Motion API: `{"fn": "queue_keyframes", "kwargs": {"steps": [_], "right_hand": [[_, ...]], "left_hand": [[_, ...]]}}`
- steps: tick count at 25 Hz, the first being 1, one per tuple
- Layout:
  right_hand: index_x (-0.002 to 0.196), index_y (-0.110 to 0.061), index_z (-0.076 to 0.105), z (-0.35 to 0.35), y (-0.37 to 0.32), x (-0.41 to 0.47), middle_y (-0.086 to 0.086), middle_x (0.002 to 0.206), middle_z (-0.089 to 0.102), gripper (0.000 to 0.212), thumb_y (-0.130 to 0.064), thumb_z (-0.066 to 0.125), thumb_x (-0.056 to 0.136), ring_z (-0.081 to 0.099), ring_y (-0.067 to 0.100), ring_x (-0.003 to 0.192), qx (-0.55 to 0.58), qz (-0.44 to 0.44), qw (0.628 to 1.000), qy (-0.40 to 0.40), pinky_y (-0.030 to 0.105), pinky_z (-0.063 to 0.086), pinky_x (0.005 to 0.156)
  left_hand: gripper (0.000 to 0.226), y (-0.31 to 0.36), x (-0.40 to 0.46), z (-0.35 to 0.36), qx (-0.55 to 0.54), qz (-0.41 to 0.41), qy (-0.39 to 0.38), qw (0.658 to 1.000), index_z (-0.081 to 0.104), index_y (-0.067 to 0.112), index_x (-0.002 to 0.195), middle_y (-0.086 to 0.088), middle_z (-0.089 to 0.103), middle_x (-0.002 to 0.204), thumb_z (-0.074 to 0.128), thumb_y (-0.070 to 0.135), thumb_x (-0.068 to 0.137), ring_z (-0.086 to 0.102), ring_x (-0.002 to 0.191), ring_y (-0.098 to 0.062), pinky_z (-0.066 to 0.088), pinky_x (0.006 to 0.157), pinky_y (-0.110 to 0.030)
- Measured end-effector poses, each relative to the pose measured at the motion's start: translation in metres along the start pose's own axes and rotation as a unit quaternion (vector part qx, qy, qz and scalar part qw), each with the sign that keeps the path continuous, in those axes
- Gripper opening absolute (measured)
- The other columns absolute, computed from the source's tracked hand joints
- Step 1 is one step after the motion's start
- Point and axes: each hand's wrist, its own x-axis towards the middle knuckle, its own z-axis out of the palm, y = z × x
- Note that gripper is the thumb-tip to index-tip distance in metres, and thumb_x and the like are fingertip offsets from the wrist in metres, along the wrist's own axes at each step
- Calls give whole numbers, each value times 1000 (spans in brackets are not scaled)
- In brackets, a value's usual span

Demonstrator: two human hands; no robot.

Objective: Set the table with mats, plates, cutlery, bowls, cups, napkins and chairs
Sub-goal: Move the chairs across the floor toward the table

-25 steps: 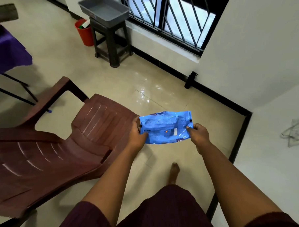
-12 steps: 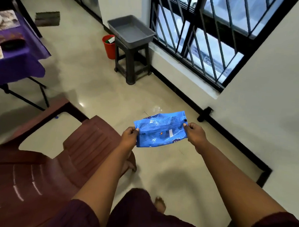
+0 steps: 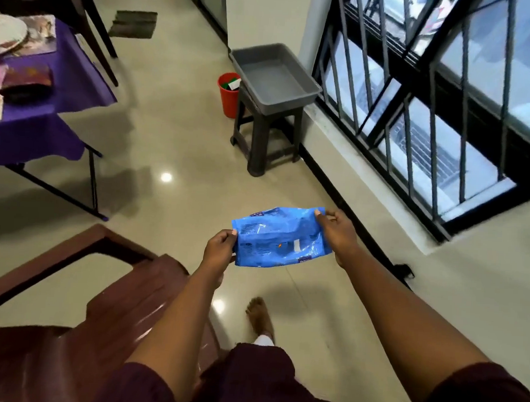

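Observation:
A flat blue plastic packet (image 3: 280, 236) hangs in the air between both hands, above the tiled floor. My left hand (image 3: 220, 249) pinches its left edge and my right hand (image 3: 337, 231) pinches its upper right corner. A brown plastic chair (image 3: 101, 309) stands at the lower left, close beside my left arm. At the far left is the table with a purple cloth (image 3: 43, 112); on it lie a patterned mat (image 3: 41, 33), a plate (image 3: 5, 33) and a dark folded item (image 3: 27, 79).
A grey tray (image 3: 273, 76) sits on a dark stool (image 3: 266, 134) by the barred window (image 3: 429, 101). Behind the stool is a red bin (image 3: 229, 94). A dark floor mat (image 3: 133, 23) lies at the back. My bare foot (image 3: 258, 316) is on the floor.
The view has swung up and left: the table, stool and window have come closer into view. Both hands keep holding the blue packet, now beyond the chair.

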Motion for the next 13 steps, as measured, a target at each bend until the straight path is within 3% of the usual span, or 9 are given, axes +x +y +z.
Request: {"fn": "queue_keyframes", "kwargs": {"steps": [2, 5, 8, 10, 13], "right_hand": [[108, -26, 60, 18, -42, 53, 0, 89, 63, 20, -34, 65, 91, 61, 16, 78, -33, -36, 998, -30, 33, 53, 77], [91, -23, 63, 43, -88, 125, -3, 82, 64, 4, -27, 64, 90, 59, 18, 77, -74, -68, 994, -38, 40, 52, 83], [85, -15, 66, 80, -116, 184, 11, 87, 69, 22, -36, 63, 85, 62, 23, 78, -55, -21, 996, -59, 50, 55, 85], [85, -11, 67, 108, -142, 215, 16, 88, 69, 24, -33, 60, 91, 60, 21, 76, -42, -5, 996, -84, 47, 55, 83], [79, -12, 67, 153, -180, 271, 9, 84, 66, 26, -28, 54, 96, 58, 20, 77, -55, 0, 992, -114, 36, 50, 76]], "left_hand": [[24, 40, 42, 2, -1, 5, 7, 1000, 60, 13, 84, -8, 57, 88, 46, 22, 102, 53, 81, -22, 52, 69, -29], [26, 95, 90, -2, -3, 13, 39, 999, 57, 13, 79, -9, 56, 85, 45, 19, 101, 52, 78, -22, 52, 65, -28], [26, 134, 134, -16, -17, -6, 93, 996, 55, 16, 79, -7, 54, 83, 43, 21, 101, 51, 76, -23, 48, 64, -31], [27, 154, 165, -27, -33, -11, 134, 990, 55, 18, 78, -5, 54, 81, 43, 23, 101, 49, 77, -22, 45, 68, -35], [26, 183, 214, -37, -76, -21, 190, 979, 58, 18, 80, -1, 55, 79, 43, 23, 100, 47, 77, -21, 42, 73, -36]]}}
